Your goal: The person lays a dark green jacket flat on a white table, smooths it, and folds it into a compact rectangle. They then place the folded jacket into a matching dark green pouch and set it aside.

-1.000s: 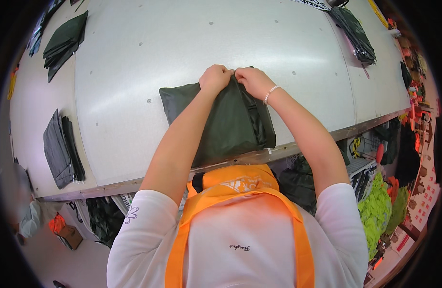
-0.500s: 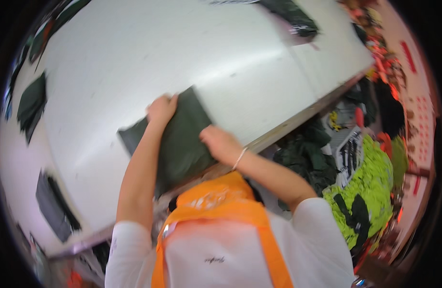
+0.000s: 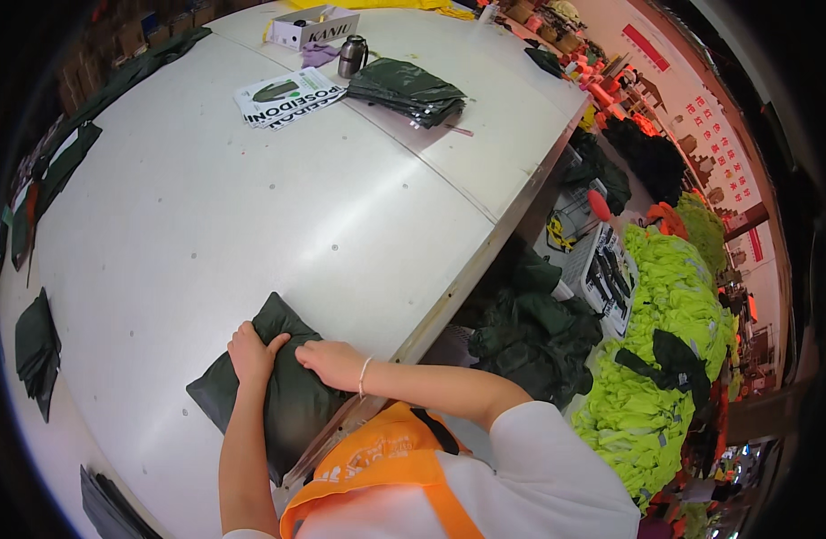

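Note:
A folded dark green garment (image 3: 292, 409) lies at the table's near edge, in front of my orange apron. It looks puffed up, and one corner points away from me. My left hand (image 3: 253, 352) grips its far left side, thumb stretched across the top and fingers curled. Close by, my right hand (image 3: 332, 364) pinches the cloth near the upper right edge; its fingertips are pressed together. The underside of the garment is hidden.
Farther up the white table (image 3: 251, 225) are a stack of dark green folded pieces (image 3: 404, 90), printed sheets (image 3: 283, 94), a metal flask (image 3: 352, 56) and a white box (image 3: 314, 27). Right of the table edge lie dark green cloth (image 3: 539, 341), a white basket (image 3: 608, 278) and bright yellow-green garments (image 3: 637, 395).
My view has swung, bringing the far end of the table into sight. My right hand has moved across the garment, closer to my left hand. The garment looks more bunched.

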A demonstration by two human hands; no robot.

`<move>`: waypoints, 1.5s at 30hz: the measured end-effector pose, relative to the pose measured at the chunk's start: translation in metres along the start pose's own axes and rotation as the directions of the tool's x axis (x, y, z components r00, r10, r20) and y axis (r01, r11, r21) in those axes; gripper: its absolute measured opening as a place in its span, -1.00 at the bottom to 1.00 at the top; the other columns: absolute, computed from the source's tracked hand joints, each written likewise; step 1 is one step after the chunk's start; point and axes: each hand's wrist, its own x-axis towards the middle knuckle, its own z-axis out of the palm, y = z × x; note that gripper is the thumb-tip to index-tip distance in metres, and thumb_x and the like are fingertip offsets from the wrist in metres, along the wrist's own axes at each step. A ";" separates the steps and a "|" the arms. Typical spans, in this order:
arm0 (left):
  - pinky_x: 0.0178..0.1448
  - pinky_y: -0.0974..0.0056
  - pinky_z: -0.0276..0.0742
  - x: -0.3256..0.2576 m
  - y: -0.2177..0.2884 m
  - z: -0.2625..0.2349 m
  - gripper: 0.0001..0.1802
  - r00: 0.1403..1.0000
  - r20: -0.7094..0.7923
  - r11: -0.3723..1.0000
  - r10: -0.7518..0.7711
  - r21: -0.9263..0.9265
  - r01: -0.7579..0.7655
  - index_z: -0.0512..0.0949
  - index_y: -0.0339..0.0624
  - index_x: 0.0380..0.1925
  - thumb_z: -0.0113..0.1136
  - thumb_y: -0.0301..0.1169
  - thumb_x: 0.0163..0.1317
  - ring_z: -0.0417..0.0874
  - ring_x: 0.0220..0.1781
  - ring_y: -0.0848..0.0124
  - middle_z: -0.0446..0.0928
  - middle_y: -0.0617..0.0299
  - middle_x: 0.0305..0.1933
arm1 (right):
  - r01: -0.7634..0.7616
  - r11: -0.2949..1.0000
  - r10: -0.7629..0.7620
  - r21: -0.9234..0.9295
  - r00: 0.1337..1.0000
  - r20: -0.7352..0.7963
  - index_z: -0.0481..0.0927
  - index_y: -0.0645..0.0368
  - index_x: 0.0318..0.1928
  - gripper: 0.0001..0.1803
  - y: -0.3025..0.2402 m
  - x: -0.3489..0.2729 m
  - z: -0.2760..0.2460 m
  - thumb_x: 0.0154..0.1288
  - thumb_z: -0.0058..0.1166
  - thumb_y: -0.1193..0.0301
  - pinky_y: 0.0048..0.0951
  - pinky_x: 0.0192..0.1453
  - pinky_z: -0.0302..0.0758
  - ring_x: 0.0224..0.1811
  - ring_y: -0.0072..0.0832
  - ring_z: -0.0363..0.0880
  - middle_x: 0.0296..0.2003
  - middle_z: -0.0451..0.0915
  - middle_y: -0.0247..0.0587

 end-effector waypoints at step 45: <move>-0.14 0.04 0.52 -0.014 -0.005 0.001 -0.25 0.987 -0.147 0.997 -0.058 0.037 0.064 0.46 -0.31 -0.37 0.15 0.30 0.00 0.61 -0.20 0.02 0.58 -0.08 -0.31 | 0.003 0.997 0.016 0.081 0.974 -0.228 0.42 0.07 -0.23 -0.94 0.011 -0.064 0.011 0.29 -0.06 0.43 -0.15 -0.39 0.46 -0.34 -0.07 0.56 -0.35 0.57 -0.13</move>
